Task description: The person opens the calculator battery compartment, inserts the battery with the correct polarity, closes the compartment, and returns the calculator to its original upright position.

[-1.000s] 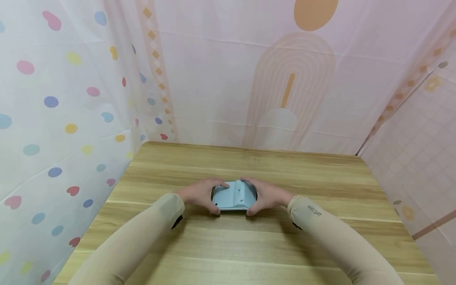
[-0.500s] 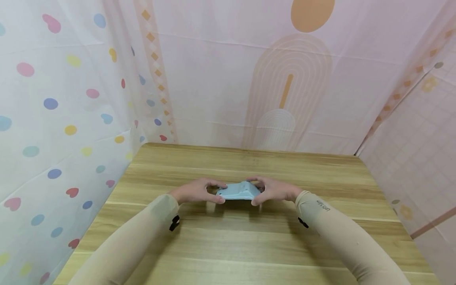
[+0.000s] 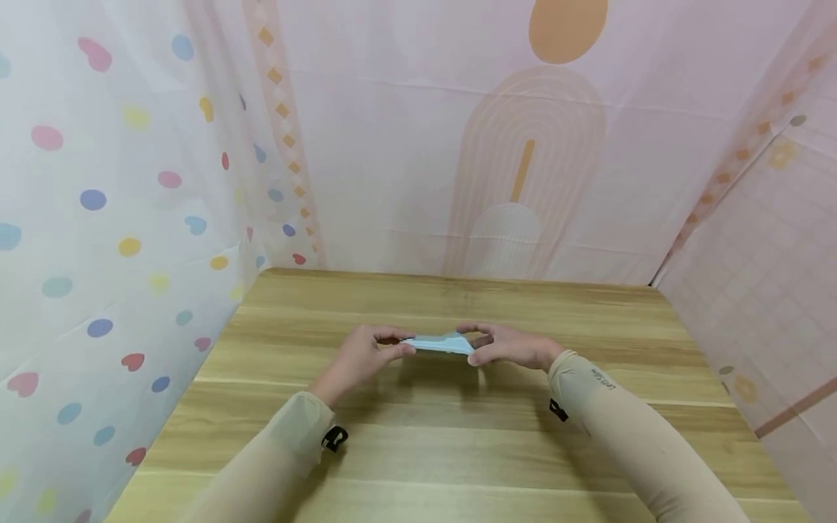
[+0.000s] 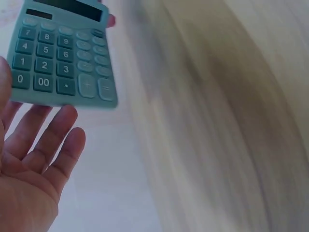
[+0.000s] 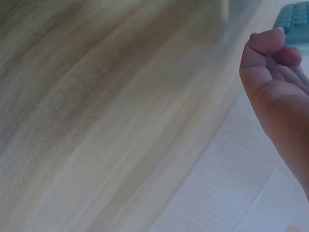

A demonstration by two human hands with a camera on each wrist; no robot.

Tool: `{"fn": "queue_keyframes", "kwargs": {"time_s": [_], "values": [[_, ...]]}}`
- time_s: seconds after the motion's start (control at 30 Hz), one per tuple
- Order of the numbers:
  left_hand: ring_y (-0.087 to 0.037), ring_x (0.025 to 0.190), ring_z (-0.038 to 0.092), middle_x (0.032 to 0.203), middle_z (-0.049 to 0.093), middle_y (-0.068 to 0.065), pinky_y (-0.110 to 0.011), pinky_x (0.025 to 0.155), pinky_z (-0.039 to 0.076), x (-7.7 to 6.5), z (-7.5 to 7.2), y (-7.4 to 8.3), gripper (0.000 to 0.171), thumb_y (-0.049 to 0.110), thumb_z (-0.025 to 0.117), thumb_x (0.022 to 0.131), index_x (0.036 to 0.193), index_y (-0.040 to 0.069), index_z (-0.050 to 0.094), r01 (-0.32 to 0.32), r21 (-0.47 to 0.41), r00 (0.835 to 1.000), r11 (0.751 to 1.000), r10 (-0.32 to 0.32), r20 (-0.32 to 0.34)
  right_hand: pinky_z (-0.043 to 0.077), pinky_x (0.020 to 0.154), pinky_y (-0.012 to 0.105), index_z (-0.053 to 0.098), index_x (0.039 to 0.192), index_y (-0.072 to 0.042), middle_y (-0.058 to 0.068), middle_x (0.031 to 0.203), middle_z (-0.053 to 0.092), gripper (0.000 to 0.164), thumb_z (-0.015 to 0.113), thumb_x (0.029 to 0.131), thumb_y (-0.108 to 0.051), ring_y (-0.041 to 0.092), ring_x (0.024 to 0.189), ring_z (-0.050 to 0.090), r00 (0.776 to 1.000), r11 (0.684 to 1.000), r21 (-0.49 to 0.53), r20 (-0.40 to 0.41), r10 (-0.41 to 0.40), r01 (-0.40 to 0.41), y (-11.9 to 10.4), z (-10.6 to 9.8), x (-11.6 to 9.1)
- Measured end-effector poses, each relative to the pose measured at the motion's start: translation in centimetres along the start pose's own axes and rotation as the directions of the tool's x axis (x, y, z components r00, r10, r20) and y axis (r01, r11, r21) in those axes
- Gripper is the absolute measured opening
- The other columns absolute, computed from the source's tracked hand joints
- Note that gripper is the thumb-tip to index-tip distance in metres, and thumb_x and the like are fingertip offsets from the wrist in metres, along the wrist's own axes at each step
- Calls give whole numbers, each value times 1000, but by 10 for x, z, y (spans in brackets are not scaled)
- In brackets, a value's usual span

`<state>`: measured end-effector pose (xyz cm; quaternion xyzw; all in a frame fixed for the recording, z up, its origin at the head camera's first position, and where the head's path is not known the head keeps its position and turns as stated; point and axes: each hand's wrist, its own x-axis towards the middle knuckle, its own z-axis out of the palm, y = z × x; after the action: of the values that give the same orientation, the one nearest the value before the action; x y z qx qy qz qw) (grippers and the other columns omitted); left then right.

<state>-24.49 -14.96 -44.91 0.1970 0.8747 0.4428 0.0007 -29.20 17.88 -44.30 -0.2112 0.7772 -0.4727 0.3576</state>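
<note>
A light blue-green calculator (image 3: 437, 344) is held level above the table, seen nearly edge-on in the head view. Its number keys (image 4: 46, 58) and dark display strip show in the left wrist view. My left hand (image 3: 366, 357) pinches its left end between thumb and fingers. At the thicker right end, my right hand (image 3: 513, 347) grips with the thumb at the near edge and fingers at the far one. The right wrist view catches only a corner of the calculator (image 5: 293, 23) beyond my curled fingers.
Below lies a wood-grain table (image 3: 418, 450), with the calculator's shadow on it. A pale pink printed curtain (image 3: 392, 167) hangs behind the far edge. Dotted fabric (image 3: 131, 203) covers the left side, and checked fabric (image 3: 785, 269) the right.
The calculator has gone from showing its broad back to nearly edge-on as both hands raised and tilted it. My left wrist has dropped and turned; the right hand has shifted slightly right.
</note>
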Motion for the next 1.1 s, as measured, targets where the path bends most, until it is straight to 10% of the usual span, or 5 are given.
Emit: {"fn": "queue_keyframes", "kwargs": {"time_s": [0.53, 0.8, 1.1], "values": [[-26, 98, 79, 107, 84, -4, -32, 79, 62, -10, 11, 25, 32, 33, 77, 100, 125, 13, 81, 121, -125, 975, 985, -142, -173, 40, 91, 41, 40, 165, -24, 2, 101, 53, 81, 69, 92, -46, 25, 93, 46, 1000, 1000, 3, -3, 15, -15, -12, -4, -2], [-14, 92, 77, 107, 84, -5, -26, 79, 61, -10, 17, 25, 30, 34, 78, 100, 121, 12, 82, 125, -173, 951, 977, -168, -259, 50, 115, 49, 25, 170, -13, 25, 145, 55, 88, 67, 99, -43, 36, 131, 58, 998, 987, 151, -25, 55, -51, -11, -1, -3], [-15, 99, 73, 113, 82, -9, -22, 81, 55, -7, 17, 21, 35, 35, 77, 100, 123, 8, 81, 169, -242, 914, 955, -244, -323, 49, 109, 38, 37, 161, 4, 22, 133, 52, 69, 53, 112, -43, 28, 117, 53, 993, 959, 261, -44, -105, 113, -9, 7, 0]]}}
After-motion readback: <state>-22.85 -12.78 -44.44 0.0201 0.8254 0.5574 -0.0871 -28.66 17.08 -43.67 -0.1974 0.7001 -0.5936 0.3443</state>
